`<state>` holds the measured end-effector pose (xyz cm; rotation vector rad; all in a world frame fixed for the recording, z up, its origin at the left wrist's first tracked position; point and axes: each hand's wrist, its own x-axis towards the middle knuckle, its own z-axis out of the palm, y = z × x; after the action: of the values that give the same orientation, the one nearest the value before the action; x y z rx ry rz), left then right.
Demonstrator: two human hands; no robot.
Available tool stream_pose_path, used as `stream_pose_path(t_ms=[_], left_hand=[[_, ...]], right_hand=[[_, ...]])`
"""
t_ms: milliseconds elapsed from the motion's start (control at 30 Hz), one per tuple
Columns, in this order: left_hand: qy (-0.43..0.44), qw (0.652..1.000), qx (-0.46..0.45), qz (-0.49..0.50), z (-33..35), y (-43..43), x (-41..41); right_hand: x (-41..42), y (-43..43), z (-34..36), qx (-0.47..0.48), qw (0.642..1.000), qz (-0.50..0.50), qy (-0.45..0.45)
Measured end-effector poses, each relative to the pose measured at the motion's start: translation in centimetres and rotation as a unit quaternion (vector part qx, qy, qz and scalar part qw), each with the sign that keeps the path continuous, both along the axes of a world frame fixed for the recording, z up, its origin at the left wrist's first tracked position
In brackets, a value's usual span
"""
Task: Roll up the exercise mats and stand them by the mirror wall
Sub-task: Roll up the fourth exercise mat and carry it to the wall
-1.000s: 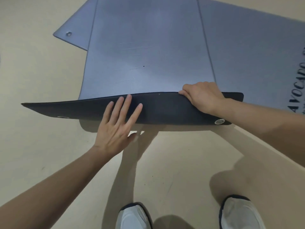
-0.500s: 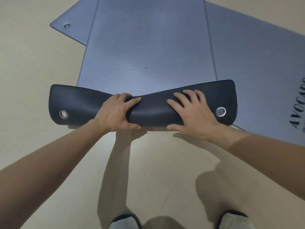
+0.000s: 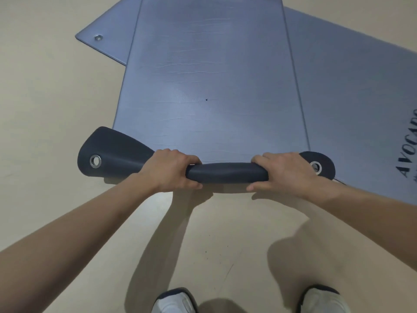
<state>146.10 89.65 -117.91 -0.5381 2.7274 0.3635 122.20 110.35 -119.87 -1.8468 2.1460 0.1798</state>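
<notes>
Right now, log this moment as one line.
phase: start of roll | left hand: grips rolled near edge of top mat | right hand: grips same edge | corners: flared, unrolled | second mat: flat underneath

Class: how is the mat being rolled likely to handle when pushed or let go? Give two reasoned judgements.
The top mat is probably floppy: its corner flares loose beside the left hand. It may well unroll if released, since both that hand and the right hand grip the roll.
</notes>
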Motion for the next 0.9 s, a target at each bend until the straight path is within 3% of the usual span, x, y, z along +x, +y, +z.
stream_pose_path(t_ms=[267, 400, 467, 533, 633, 700, 767, 833, 900], left_hand=[[-0.046, 0.987, 0.156, 0.010, 2.6, 4.9, -0.5], [-0.098, 0.929, 0.352, 0.057, 1.8, 6.1, 0.7], [-0.080, 0.912, 0.389, 0.098, 0.6, 6.7, 1.5], [-0.021, 0.938, 0.326, 0.115, -0.4, 7.4, 2.1], [0.095, 0.988, 0.107, 0.053, -1.0, 8.7, 3.0], [0.198, 0.980, -0.012, -0.013, -1.0, 9.4, 3.6], [0.271, 0.957, -0.075, -0.066, -1.4, 10.3, 4.1], [0.246, 0.959, -0.107, -0.089, -2.0, 11.3, 4.8], [0.147, 0.977, -0.130, -0.079, -2.5, 12.1, 5.3]], right_hand=[[-0.9, 4.8, 4.7, 0.065, 0.995, -0.035, -0.074], [-0.6, 5.9, 4.2, 0.144, 0.977, -0.044, -0.149], [-0.3, 6.0, 3.1, 0.170, 0.967, -0.047, -0.181], [-0.3, 5.8, 1.9, 0.179, 0.962, -0.053, -0.198], [-1.1, 4.9, 0.7, 0.167, 0.957, -0.073, -0.226], [-1.7, 4.0, 0.5, 0.170, 0.950, -0.087, -0.248], [-2.3, 3.4, 0.0, 0.181, 0.945, -0.095, -0.254], [-2.7, 2.8, -0.5, 0.193, 0.948, -0.092, -0.236], [-3.0, 2.4, -1.0, 0.194, 0.959, -0.072, -0.194]])
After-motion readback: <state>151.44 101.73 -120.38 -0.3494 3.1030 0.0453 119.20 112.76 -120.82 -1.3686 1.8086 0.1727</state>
